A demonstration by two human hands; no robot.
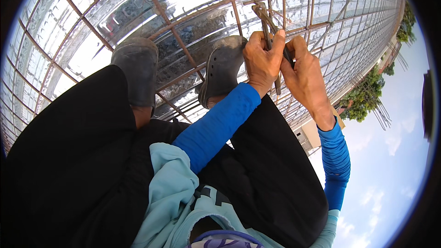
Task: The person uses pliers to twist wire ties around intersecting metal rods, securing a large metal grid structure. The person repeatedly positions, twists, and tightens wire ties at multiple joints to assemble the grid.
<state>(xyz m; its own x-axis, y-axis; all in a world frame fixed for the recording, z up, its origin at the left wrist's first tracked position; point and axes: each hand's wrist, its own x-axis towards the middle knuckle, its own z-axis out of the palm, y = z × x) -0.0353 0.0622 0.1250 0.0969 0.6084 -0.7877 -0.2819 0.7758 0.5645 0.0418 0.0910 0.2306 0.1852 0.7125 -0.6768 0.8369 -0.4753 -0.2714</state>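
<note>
Dark metal pincers point(263, 14) are held over the rusty steel bar grid point(188, 50), with their head resting near or on a crossing of bars; whether the jaws grip a wire is too small to tell. My left hand point(263, 59) is closed round one handle, thumb pointing up, and the handle's end sticks out below the fist. Close beside it, my right hand point(307, 74) pinches the other dark handle. Thin wire ends point(281, 16) show around the bars by the tool's head.
Shiny silver sheeting point(92, 32) lies beneath the grid. My feet, in dark clogs point(135, 66), are on the bars, with my knees bent. Upright bar ends point(380, 115), trees point(365, 94) and a building point(308, 135) stand beyond the right edge.
</note>
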